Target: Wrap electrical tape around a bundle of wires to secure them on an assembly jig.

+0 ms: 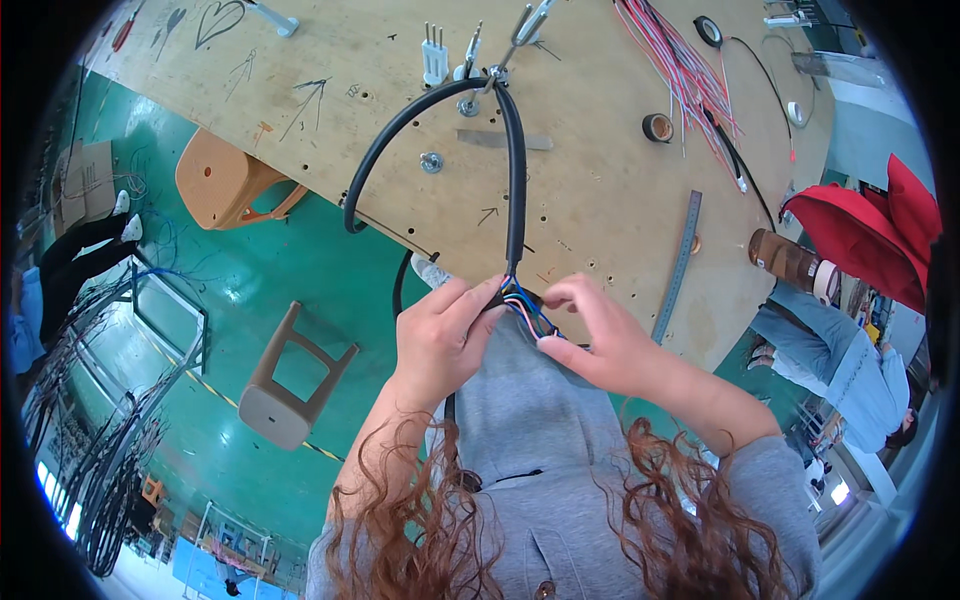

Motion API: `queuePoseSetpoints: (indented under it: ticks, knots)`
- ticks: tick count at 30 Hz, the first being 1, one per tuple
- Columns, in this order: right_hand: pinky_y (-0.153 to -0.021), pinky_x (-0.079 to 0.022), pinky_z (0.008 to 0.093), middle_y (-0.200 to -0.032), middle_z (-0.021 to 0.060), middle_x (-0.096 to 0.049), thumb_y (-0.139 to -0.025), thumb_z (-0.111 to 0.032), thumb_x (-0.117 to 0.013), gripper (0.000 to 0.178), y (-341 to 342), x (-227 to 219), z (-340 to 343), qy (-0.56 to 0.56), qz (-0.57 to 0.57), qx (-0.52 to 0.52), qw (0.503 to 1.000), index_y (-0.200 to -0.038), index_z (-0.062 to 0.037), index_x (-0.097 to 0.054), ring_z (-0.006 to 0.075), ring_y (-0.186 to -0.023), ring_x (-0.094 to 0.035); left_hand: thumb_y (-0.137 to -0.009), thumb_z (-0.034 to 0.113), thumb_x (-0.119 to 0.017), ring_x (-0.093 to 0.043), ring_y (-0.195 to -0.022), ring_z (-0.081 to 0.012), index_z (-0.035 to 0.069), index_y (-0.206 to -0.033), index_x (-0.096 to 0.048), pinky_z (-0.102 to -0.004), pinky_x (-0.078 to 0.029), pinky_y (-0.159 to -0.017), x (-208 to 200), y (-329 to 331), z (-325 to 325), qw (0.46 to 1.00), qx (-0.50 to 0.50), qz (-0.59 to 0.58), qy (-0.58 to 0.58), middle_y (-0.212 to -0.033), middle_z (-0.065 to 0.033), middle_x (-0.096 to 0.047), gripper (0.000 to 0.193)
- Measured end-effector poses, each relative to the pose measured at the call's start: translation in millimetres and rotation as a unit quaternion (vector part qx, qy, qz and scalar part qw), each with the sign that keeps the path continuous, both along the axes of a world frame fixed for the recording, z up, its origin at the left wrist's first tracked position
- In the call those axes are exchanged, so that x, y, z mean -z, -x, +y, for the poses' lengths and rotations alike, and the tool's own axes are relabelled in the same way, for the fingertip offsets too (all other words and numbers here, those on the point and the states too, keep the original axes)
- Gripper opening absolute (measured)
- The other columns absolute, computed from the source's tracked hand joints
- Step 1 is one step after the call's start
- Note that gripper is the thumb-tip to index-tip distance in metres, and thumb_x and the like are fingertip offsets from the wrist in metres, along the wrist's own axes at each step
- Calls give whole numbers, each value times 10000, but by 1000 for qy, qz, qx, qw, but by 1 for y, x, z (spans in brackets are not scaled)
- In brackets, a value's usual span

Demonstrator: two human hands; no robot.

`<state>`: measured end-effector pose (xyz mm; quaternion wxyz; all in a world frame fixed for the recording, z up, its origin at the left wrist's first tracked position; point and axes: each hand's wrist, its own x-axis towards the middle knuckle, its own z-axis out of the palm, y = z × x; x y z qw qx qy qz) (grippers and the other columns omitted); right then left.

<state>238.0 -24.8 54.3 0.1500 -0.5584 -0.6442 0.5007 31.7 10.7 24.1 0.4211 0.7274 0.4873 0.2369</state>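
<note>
A thick black cable (516,180) loops over the metal posts of a fixture (492,78) on the table and comes down toward me. Where its jacket ends, several thin coloured wires (531,312) fan out, blue, pink and white among them. My left hand (445,332) pinches these wires just below the jacket, between thumb and fingers. Beside their free ends is my right hand (608,345), thumb and forefinger spread apart. The right thumb tip lies close to the wire ends; whether it touches them I cannot tell.
The wooden table (590,215) carries a steel ruler (677,265), a tape roll (657,127), a flat metal strip (505,140) and a bundle of pink wires (690,75). Stools (275,410) stand on the green floor at left. A brown bottle (785,262) and other people are at the sides.
</note>
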Motion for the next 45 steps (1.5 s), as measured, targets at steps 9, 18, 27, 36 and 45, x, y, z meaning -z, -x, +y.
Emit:
queuePoseSetpoints:
  ticks: [9,18,27,36,45]
  knots:
    - [-632,-437,297,-846,101,-549,-814,-254,-623,392,12,-2,5,169,-22,0,985,-1090,-35,-451,182,-711,-541,-703,-7,-654,-535,-512,-163,35,-1005,-632,-248,-435,-486,1,9,0,998,-6,-5,54,-632,-53,-537,306]
    - [-646,-430,306,-808,94,-532,-803,-180,-616,224,-1,2,34,-89,-87,7,992,-951,-30,-539,249,-720,-529,-690,88,-682,-538,-462,-169,92,-888,-658,-275,-412,-427,9,9,-1,998,-43,-1,-44,-560,-32,-553,199]
    - [-924,-368,371,-1108,124,-518,-877,-196,-522,325,46,24,-51,92,90,155,980,-1135,-8,-465,252,-1082,-492,-701,108,-680,-544,-468,-155,93,-871,-675,-264,-421,-436,6,10,4,997,-79,-21,8,-606,-39,-600,171]
    - [-1016,-305,377,-1249,97,-479,-909,-471,-398,601,56,57,-10,194,247,269,910,-1289,-8,-343,216,-1181,-441,-720,113,-662,-530,-469,-118,63,-888,-676,-238,-412,-446,6,17,3,982,-97,-33,157,-637,-62,-617,176]
    - [-998,-332,345,-1241,79,-474,-857,-417,-525,647,48,54,11,461,508,149,712,-1328,-18,-330,186,-1156,-450,-773,55,-616,-567,-613,-127,-18,-949,-620,-244,-448,-560,-3,29,19,978,-5,-67,198,-749,-94,-624,191]
